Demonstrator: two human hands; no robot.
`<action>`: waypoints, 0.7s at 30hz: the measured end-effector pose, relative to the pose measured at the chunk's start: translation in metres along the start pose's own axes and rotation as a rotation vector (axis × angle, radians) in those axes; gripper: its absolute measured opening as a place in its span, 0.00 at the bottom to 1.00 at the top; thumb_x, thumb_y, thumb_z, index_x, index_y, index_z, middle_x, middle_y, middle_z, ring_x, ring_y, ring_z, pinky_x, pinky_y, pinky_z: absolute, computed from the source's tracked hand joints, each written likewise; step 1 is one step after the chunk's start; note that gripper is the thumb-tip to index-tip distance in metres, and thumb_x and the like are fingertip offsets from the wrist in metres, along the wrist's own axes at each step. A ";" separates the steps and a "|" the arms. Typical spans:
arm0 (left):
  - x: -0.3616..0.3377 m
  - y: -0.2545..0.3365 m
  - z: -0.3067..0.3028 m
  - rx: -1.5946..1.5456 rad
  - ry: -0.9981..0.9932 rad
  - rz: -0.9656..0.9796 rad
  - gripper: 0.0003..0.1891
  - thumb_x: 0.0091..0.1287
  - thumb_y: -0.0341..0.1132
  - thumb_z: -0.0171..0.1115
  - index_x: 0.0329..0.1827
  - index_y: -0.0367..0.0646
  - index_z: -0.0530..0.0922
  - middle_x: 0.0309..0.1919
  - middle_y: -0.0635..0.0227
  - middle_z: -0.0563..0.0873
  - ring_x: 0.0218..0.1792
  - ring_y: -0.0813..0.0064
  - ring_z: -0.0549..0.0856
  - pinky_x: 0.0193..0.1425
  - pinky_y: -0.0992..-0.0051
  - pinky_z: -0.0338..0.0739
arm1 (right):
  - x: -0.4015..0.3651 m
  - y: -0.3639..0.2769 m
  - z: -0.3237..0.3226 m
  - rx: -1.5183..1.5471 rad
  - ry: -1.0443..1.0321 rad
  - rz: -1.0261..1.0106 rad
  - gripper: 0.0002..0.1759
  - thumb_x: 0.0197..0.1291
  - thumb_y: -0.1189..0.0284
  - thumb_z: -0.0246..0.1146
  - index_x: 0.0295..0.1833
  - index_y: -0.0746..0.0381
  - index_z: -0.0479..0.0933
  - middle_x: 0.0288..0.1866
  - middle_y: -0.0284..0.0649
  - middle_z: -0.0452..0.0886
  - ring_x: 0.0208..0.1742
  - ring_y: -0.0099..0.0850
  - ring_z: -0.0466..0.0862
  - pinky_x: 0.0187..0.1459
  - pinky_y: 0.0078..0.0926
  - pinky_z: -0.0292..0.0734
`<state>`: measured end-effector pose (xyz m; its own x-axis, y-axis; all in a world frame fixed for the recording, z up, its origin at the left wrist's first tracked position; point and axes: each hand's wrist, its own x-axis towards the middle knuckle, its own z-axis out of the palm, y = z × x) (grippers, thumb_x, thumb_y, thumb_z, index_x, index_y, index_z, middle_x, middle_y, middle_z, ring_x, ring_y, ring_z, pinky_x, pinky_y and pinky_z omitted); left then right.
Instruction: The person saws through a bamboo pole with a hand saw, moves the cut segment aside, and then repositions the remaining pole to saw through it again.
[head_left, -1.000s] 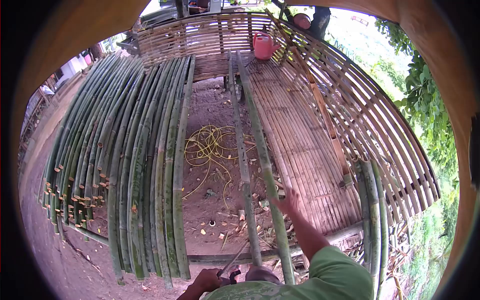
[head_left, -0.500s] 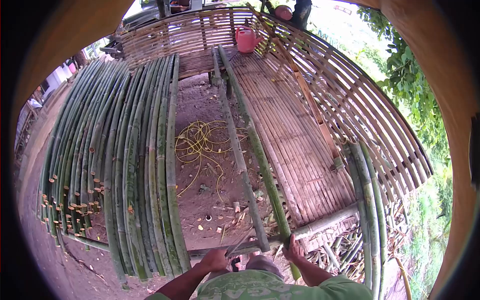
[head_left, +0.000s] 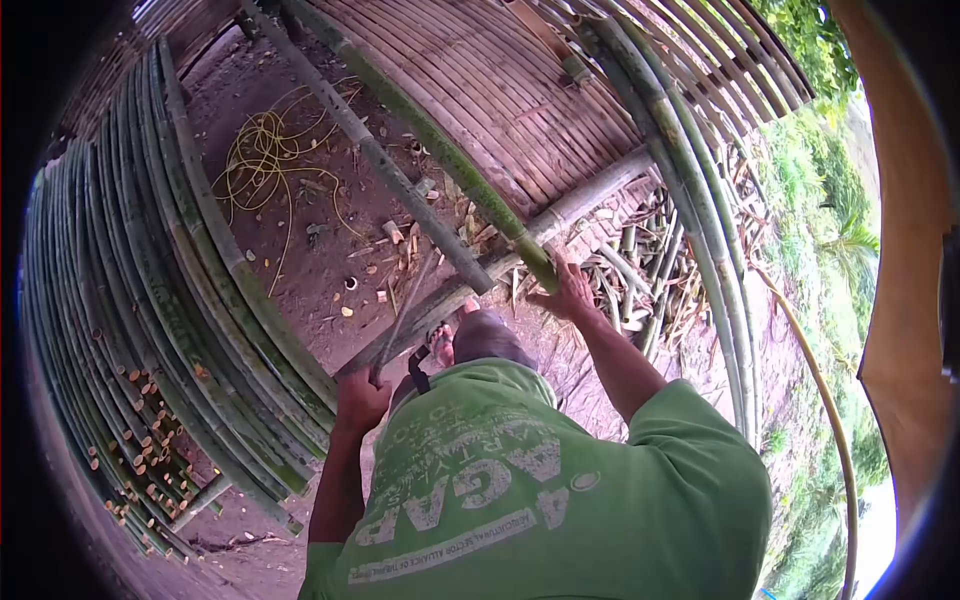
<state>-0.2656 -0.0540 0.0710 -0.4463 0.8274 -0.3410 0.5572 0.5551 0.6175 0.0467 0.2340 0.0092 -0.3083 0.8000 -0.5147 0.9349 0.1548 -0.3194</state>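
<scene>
My left hand (head_left: 362,400) is closed round the handle end of a long, thin, dark blade like a machete (head_left: 405,310), which points up and away from me. My right hand (head_left: 570,292) is at the near end of a green bamboo pole (head_left: 455,170), thumb on one side and fingers on the other. That pole rests across a thick bamboo crossbar (head_left: 590,195). To its left lies a greyer bamboo pole (head_left: 385,165), its near end also over the crossbar and untouched by either hand.
Many green bamboo poles (head_left: 150,250) lie side by side at left. A slatted bamboo platform (head_left: 500,80) is ahead, with upright-leaning poles (head_left: 690,170) at right. Yellow rope (head_left: 262,155) lies on the soil; cut bamboo scraps (head_left: 645,260) are piled right of the crossbar.
My view has tilted down and turned. The green pole's near end has gone forward, away from my body, and my right hand is now at that end. My left hand still holds the blade.
</scene>
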 end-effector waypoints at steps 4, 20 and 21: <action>-0.035 0.000 -0.021 -0.099 -0.046 -0.109 0.14 0.50 0.36 0.66 0.22 0.38 0.70 0.14 0.62 0.73 0.18 0.71 0.71 0.26 0.68 0.69 | -0.021 0.015 0.019 -0.016 0.060 0.071 0.61 0.37 0.46 0.78 0.76 0.55 0.56 0.66 0.54 0.68 0.68 0.51 0.68 0.67 0.47 0.66; -0.011 0.037 -0.018 -0.091 -0.196 0.166 0.25 0.51 0.51 0.76 0.22 0.40 0.71 0.15 0.62 0.75 0.19 0.68 0.77 0.26 0.66 0.71 | -0.011 -0.015 0.075 0.135 -0.042 0.031 0.45 0.52 0.36 0.61 0.58 0.67 0.71 0.50 0.57 0.81 0.52 0.50 0.82 0.52 0.44 0.76; -0.001 0.041 -0.011 -0.071 -0.207 0.239 0.25 0.51 0.51 0.76 0.22 0.40 0.71 0.15 0.62 0.75 0.19 0.67 0.77 0.27 0.65 0.72 | -0.011 -0.013 0.076 0.167 -0.041 0.032 0.44 0.54 0.36 0.59 0.58 0.67 0.71 0.50 0.59 0.81 0.53 0.51 0.82 0.53 0.45 0.75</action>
<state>-0.2497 -0.0326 0.1042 -0.1528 0.9376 -0.3123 0.5759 0.3413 0.7428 0.0241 0.1796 -0.0413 -0.2891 0.7783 -0.5574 0.9032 0.0288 -0.4282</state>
